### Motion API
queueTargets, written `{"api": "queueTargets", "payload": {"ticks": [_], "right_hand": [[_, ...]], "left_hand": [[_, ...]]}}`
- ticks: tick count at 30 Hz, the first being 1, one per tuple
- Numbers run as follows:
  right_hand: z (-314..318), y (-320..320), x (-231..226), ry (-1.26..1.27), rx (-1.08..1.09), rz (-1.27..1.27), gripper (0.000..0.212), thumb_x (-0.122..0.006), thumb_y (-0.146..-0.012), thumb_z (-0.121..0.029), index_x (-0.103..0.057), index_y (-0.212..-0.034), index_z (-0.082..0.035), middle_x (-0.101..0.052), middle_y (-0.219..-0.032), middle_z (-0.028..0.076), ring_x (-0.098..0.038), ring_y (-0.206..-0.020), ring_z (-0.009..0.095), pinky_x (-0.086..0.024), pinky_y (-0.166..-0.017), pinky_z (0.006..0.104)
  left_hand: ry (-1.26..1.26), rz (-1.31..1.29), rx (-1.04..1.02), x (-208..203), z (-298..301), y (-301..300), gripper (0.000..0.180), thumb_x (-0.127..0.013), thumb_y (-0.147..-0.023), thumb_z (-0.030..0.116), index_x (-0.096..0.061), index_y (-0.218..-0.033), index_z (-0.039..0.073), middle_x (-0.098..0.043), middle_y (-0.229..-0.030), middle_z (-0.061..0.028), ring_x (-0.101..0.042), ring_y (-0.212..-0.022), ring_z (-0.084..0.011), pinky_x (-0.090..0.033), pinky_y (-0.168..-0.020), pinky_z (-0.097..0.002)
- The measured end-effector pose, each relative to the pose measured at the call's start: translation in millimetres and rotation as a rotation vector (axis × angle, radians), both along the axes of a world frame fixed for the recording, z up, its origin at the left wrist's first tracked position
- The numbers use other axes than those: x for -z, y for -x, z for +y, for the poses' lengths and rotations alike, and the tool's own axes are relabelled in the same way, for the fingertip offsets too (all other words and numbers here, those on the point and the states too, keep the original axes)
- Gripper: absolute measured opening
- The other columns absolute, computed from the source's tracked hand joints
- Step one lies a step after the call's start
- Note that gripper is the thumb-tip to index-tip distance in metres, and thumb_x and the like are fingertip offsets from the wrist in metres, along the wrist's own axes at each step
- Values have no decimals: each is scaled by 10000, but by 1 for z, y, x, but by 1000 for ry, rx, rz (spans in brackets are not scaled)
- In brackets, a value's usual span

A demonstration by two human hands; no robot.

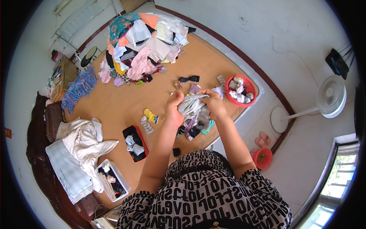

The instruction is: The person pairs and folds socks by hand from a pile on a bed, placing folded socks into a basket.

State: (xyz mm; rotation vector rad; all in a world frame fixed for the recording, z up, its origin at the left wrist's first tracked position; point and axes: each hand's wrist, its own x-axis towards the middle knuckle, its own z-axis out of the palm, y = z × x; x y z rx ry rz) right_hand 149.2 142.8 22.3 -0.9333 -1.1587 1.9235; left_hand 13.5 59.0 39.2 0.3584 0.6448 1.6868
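Between my two hands, over the near right part of the tan surface, a light grey sock (189, 105) is stretched. My left hand (174, 108) is closed on its left side, thumb on top. My right hand (214, 105) pinches its upper right edge. Below them lies a loose heap of socks (195, 129) in purple, black, grey and teal, partly hidden by the held sock. Left of the heap are a yellow sock (151, 116) and a grey striped sock (147, 125). A black sock (189, 79) lies beyond my hands.
A red basket (256, 87) of rolled socks stands at the right. To the left are a black-and-red box (144, 142) and a white bin (122, 184) holding clothing, near a cream blanket (85, 139). A big clothes pile (141, 57) lies far off. A white fan (331, 96) stands right.
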Motion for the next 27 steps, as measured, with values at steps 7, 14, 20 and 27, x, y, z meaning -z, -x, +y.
{"api": "queueTargets", "payload": {"ticks": [7,14,20,27], "right_hand": [[2,-21,-19,604,-163,399,221,-615,-789,-153,-574,-943,1,-627,-881,103,-619,-778,224,-514,-702,370],[-30,1,-22,235,-168,244,314,-700,-686,-4,-500,-925,-47,-604,-847,73,-585,-714,144,-462,-643,251],[-40,5,-9,-813,172,-764,350,-651,-654,-90,-534,-983,-95,-640,-738,121,-627,-661,307,-481,-599,389],[-14,13,6,-820,381,-974,271,-586,-676,-87,-552,-943,-113,-607,-765,110,-613,-675,335,-472,-577,436]], "left_hand": [[6,175,184,-12,-7,6,372,-583,-733,64,-435,-1073,69,-592,-962,-137,-601,-879,-246,-491,-773,-368],[412,1602,-360,2,5,-12,300,-612,-651,10,-469,-906,79,-583,-821,-126,-584,-657,-261,-464,-580,-307],[290,1887,-763,11,5,-12,230,-565,-670,-9,-496,-867,86,-550,-735,-112,-566,-738,-333,-436,-620,-441],[68,264,-31,18,0,-16,301,-423,-594,-110,-434,-818,90,-464,-729,-1,-474,-627,-107,-393,-560,-255]]}}
